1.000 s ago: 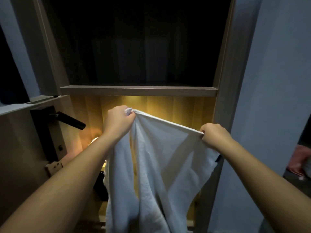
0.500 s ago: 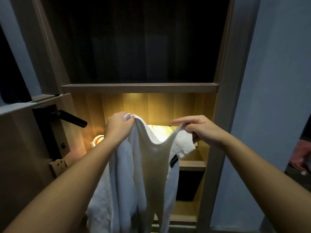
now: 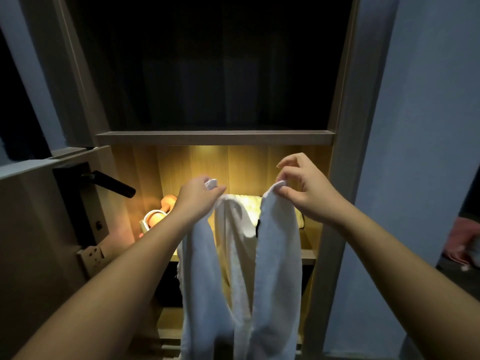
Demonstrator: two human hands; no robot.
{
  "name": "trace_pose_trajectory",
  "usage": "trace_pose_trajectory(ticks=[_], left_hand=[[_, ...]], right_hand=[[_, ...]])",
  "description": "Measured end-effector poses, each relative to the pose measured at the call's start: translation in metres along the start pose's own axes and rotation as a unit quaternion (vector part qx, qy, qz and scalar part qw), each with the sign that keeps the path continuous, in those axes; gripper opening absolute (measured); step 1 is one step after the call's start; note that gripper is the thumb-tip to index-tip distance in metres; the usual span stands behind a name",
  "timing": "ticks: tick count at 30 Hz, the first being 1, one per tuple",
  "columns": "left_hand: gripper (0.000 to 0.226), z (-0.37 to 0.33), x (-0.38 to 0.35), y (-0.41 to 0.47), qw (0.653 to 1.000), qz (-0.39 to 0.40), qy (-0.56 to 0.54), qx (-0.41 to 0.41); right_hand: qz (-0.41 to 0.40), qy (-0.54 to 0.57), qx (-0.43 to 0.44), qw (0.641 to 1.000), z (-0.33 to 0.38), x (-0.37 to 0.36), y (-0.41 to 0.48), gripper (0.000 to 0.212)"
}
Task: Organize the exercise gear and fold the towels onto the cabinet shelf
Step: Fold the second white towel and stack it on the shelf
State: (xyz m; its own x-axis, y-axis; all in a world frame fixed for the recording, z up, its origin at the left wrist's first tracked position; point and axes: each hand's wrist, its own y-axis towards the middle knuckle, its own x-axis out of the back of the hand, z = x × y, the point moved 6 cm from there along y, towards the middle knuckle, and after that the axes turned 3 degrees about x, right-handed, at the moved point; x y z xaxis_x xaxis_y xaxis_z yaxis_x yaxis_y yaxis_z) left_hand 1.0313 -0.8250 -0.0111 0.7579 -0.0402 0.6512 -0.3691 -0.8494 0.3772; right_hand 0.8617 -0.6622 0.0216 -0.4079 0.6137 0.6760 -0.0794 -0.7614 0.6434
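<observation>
A white towel hangs in long folds in front of the cabinet. My left hand grips one top corner in its fist. My right hand pinches another top edge between thumb and fingertips, its other fingers raised. Between the two hands the towel sags in a deep loop. Behind it, the lit shelf holds an orange dumbbell at its left and a pale folded item, partly hidden by the towel.
A wooden shelf board crosses above the lit compartment, with a dark compartment over it. An open door with a black lever handle stands at the left. A blue-grey wall fills the right.
The towel was stretched taut between both hands; my right hand let the corner slacken, regripped the edge with a pinch and rose slightly. The towel now hangs in separate folds.
</observation>
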Motion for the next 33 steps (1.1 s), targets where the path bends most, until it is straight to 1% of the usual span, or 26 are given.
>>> trace_pose_trajectory(ticks=[2,4,6,8,11,13,15,18,21,25,27,30,33], left_hand=[[0.045,-0.006,0.002,0.000,0.999,-0.007,-0.030,0.009],[0.051,-0.017,0.004,-0.002,1.000,0.009,-0.028,0.008],[0.055,-0.029,0.001,-0.006,0.997,0.054,-0.046,0.006],[0.060,-0.039,-0.002,-0.014,0.990,0.104,-0.092,0.011],[0.058,-0.050,-0.004,-0.027,0.975,0.146,-0.166,0.027],[0.047,-0.053,-0.004,-0.036,0.960,0.143,-0.237,0.043],[0.038,-0.051,-0.006,-0.048,0.937,0.125,-0.316,0.075],[0.037,-0.041,-0.020,-0.068,0.897,0.137,-0.404,0.117],[0.037,-0.028,-0.035,-0.085,0.873,0.151,-0.443,0.137],[0.030,-0.015,-0.041,-0.106,0.860,0.144,-0.468,0.142],[0.027,-0.011,-0.041,-0.117,0.863,0.137,-0.463,0.151],[0.023,-0.005,-0.041,-0.132,0.885,0.070,-0.428,0.168],[0.022,-0.004,-0.043,-0.148,0.903,-0.014,-0.402,0.153]], right_hand=[[0.009,0.084,0.000,0.996,0.001,-0.001,-0.003,0.006],[0.003,0.169,-0.005,0.986,0.005,-0.003,-0.008,0.006],[-0.010,0.230,0.005,0.973,0.009,-0.006,-0.011,0.008],[-0.016,0.290,0.005,0.957,0.015,-0.009,-0.012,0.009],[-0.035,0.319,-0.006,0.947,0.022,-0.011,-0.011,0.022],[-0.035,0.318,-0.012,0.948,0.025,-0.016,-0.010,0.021],[-0.029,0.334,-0.022,0.942,0.024,-0.023,-0.013,0.021],[-0.038,0.378,-0.046,0.924,0.023,-0.035,-0.026,0.019],[-0.044,0.395,-0.085,0.914,0.023,-0.050,-0.042,0.012],[-0.067,0.377,-0.148,0.912,0.021,-0.060,-0.058,0.012],[-0.084,0.368,-0.166,0.911,0.022,-0.062,-0.065,0.011],[-0.104,0.364,-0.185,0.907,0.026,-0.069,-0.079,0.009],[-0.153,0.367,-0.209,0.893,0.031,-0.076,-0.095,0.011]])
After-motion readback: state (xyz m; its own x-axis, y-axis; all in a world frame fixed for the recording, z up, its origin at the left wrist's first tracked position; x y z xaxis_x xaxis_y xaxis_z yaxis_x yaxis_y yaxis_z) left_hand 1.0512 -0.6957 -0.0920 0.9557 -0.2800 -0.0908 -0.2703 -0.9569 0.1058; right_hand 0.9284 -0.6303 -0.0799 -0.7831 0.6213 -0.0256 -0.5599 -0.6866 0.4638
